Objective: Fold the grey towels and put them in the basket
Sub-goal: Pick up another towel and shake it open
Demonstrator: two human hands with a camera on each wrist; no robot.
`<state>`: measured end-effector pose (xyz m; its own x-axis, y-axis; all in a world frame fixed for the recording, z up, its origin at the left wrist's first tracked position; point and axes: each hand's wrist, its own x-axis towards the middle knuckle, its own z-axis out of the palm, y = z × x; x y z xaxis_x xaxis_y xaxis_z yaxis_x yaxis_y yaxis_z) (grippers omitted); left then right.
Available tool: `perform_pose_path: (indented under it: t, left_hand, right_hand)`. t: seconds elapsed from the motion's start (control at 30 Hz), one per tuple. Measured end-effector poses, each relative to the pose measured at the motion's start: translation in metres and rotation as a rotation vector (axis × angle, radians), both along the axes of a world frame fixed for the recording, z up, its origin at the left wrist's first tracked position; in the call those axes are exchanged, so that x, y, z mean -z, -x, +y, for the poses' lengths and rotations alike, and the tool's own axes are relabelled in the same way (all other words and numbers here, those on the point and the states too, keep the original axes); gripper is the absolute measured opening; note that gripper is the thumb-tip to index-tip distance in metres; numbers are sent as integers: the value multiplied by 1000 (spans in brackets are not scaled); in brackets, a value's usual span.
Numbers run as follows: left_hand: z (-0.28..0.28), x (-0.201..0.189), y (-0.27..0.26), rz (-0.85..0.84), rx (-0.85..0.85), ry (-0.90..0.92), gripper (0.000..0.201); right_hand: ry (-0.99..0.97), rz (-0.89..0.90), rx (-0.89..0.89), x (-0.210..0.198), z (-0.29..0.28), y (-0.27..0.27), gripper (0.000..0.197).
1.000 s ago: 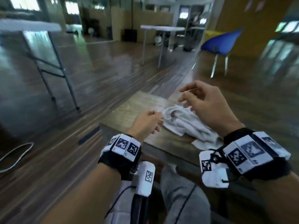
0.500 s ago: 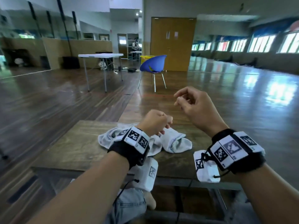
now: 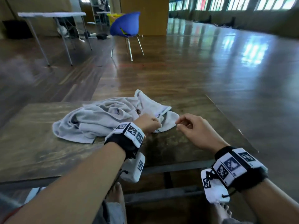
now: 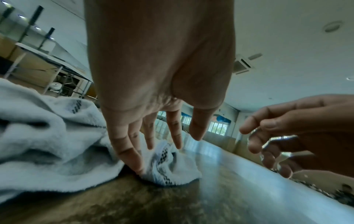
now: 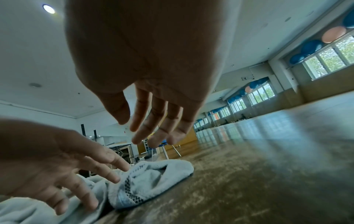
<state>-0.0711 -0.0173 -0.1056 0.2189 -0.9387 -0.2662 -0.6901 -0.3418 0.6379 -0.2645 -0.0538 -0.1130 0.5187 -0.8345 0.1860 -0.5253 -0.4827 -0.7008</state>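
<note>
On the wooden table point(image 3: 40, 152), the grey towels point(image 3: 97, 120) lay in one crumpled heap, left of centre and towards the far edge. The left hand point(image 3: 148, 123) was down on the heap's near right corner, its fingers point(image 4: 132, 156) stretched out and pressing the hemmed cloth rather than pinching it. The right hand point(image 3: 192, 128) hovered just beside that corner, loosely spread and holding nothing.

Because the cloths were tangled, lifting that one corner would probably have dragged a second towel along, or pulled the bundle towards the near edge and off it. A press with flat fingers might also have slipped on the pile, so a pinch seemed needed before any lift. The hem was twisted under itself, which could have made a skewed fold.

No basket showed in any view, so I could not tell where it stood or what it held.
</note>
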Motion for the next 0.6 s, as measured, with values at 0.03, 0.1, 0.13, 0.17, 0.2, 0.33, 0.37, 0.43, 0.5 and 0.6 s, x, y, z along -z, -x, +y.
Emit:
perform_pose_path:
  t: [0.03,0.1,0.13,0.17,0.2,0.33,0.37,0.43,0.5,0.6]
  left_hand:
    - [-7,8,0,-44,14,7,7]
    - [-18,25,2,-114,16,12,21]
    - [-23,31,3,-146,25,19,26]
    - [-27,34,5,-181,38,21,27]
    - [-31,34,8,-214,55,13,25]
    - [-40,22,14,-207,-10,64,28]
    - [-41,18,16,-167,-53,134,31]
    - [-41,9,22,-42,-75,294,34]
    - [-37,-4,35,117,-31,424,30]
    - [-31,-20,52,395,70,470,21]
  right_hand:
    - [-21,23,5,6,-5,-4,4]
    - [-51,49,20,16,-10,-9,5]
    - [-61,55,23,20,-11,-11,4]
    - [-65,67,22,23,-12,-12,4]
    - [-64,82,20,25,-12,-12,3]
    - [-128,41,30,28,-14,-14,3]
    - [-145,39,39,28,-16,-13,9]
    - [-134,60,63,26,-21,-11,32]
    - [-98,64,93,19,-25,-8,57]
    - [-43,7,139,6,-29,-4,60]
